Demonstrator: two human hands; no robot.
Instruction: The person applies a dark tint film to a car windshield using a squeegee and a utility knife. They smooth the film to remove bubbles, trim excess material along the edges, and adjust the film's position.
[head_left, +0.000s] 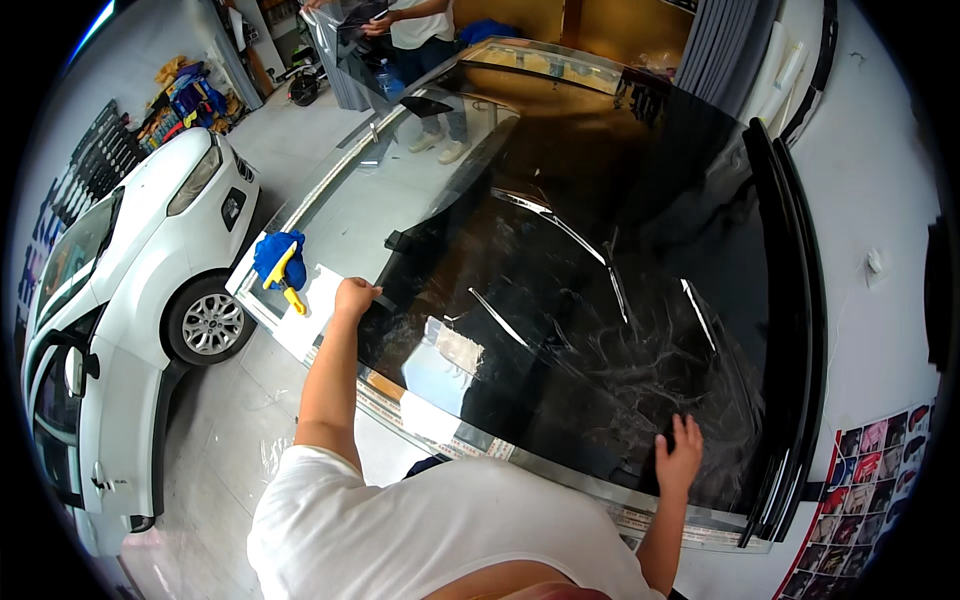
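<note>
Head view: one large sheet of dark tint film (620,250) spread over a glass-topped table (330,200), filling the centre and right of the frame, its surface wrinkled with long pale creases toward lower centre. Left hand (355,297), centre left of the frame: closed, fingers curled and pinching the film's left edge, the sheet extending to the right of it. Right hand (680,458), lower right: fingers spread, palm pressed flat on the film near its lower right corner. Blue cloth (275,252) with a yellow-handled squeegee (287,283) lying across it, on the table's left end, just left of the left hand, not touching it. White car (140,290), left of the frame, on the floor beside the table. Second person (425,40), top centre, standing at the table's far end, holding another sheet.
</note>
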